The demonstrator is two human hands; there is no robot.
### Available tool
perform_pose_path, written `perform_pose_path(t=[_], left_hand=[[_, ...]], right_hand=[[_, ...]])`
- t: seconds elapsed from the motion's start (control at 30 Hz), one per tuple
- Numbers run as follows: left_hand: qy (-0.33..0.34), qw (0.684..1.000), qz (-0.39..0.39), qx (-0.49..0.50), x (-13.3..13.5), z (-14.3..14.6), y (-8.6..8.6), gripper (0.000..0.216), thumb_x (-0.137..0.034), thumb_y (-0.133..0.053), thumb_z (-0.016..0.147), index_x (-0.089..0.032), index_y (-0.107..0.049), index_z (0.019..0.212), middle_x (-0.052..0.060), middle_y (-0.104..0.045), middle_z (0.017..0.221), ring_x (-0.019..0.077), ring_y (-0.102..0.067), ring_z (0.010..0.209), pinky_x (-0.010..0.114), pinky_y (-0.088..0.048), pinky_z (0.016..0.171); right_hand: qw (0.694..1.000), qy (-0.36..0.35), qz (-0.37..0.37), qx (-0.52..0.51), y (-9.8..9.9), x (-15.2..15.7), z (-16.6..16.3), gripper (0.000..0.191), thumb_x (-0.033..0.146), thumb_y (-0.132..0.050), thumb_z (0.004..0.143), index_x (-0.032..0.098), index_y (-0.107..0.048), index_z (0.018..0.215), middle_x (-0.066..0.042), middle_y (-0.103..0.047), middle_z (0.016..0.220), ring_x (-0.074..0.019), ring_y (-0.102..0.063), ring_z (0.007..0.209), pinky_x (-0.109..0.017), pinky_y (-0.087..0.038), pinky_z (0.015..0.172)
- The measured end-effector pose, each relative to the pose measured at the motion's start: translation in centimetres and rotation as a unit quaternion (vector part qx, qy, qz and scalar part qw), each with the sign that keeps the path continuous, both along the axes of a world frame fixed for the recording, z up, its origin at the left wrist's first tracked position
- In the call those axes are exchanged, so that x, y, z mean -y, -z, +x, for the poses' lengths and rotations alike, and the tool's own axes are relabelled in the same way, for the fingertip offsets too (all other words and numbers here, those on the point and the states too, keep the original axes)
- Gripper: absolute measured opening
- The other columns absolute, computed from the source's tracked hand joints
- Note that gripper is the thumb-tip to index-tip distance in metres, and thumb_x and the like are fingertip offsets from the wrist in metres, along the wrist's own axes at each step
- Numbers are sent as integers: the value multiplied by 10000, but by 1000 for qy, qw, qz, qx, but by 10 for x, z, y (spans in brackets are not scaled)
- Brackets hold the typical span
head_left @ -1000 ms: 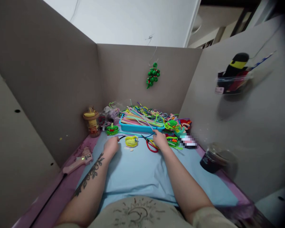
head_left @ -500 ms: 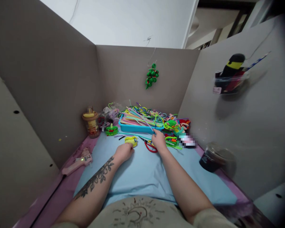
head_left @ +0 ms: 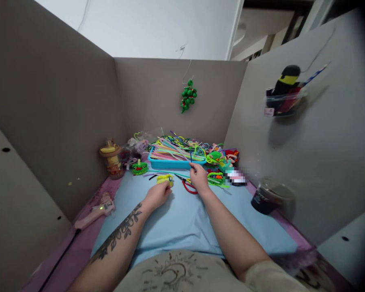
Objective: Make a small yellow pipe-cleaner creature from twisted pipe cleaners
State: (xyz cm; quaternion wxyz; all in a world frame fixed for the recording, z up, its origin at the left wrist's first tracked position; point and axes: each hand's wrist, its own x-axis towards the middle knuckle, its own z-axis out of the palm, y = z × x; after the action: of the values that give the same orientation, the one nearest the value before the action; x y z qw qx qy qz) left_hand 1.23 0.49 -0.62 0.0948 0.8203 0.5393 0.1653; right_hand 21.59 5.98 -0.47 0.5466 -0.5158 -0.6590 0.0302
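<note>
— Pinching what, the right hand [head_left: 199,178]?
— A blue stem [head_left: 191,157], it seems, fingers shut on it just before the tray [head_left: 158,164].
— And the left hand [head_left: 157,195]?
— Fingers curled at the yellow toy [head_left: 164,179], before the tray too; grip unclear.

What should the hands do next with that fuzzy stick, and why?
Likely lift the pipe cleaner clear of the blue tray and bring it toward the yellow fuzzy piece. The right hand pinches it at the tray's near edge, while the left hand lies right beside the yellow piece on the blue mat.
</note>
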Motion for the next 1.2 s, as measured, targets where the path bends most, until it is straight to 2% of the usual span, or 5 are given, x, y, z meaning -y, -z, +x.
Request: perform_pose_path(t=[0.13, 0.3, 0.47, 0.67, 1.2], left_hand=[[-3, 1000, -5, 18, 0, 0, -2, 141, -274, -482, 826, -204, -556, 923, 48, -642, 894, 175, -578, 806, 244, -379, 658], [33, 999, 10, 41, -3, 0, 5, 213, -207, -433, 844, -205, -591, 986, 52, -650, 1014, 185, -582, 913, 266, -414, 760], [46, 997, 6, 60, -7, -2, 8, 262, -175, -432, 824, -203, -644, 974, 51, -657, 1042, 188, -574, 973, 285, -424, 854], [72, 993, 32, 85, -7, -2, 5, 269, -178, -443, 816, -196, -666, 965, 65, -666, 1011, 187, -590, 942, 283, -437, 846], [89, 995, 36, 35, -6, -2, 11, 265, -203, -430, 832, -206, -661, 962, 57, -677, 995, 202, -600, 934, 285, -440, 815]], right_hand=[[999, -22, 31, -12, -1, 2, -1, 334, 136, -400, 781, 163, -648, 1003, -86, -655, 978, -201, -583, 951, -341, -448, 867], [999, -37, 31, -8, -2, 4, -2, 324, 142, -406, 783, 164, -648, 996, -87, -652, 979, -203, -582, 951, -343, -452, 861], [999, -37, 30, -13, -4, 6, -3, 320, 143, -410, 775, 171, -652, 983, -86, -652, 966, -205, -583, 944, -352, -450, 860], [998, -49, 27, -1, -4, 7, -5, 309, 143, -409, 786, 169, -654, 973, -83, -652, 963, -200, -579, 947, -339, -451, 856], [997, -63, 32, 11, -1, 6, -7, 296, 139, -421, 789, 169, -648, 978, -83, -652, 964, -198, -581, 937, -337, -463, 844]])
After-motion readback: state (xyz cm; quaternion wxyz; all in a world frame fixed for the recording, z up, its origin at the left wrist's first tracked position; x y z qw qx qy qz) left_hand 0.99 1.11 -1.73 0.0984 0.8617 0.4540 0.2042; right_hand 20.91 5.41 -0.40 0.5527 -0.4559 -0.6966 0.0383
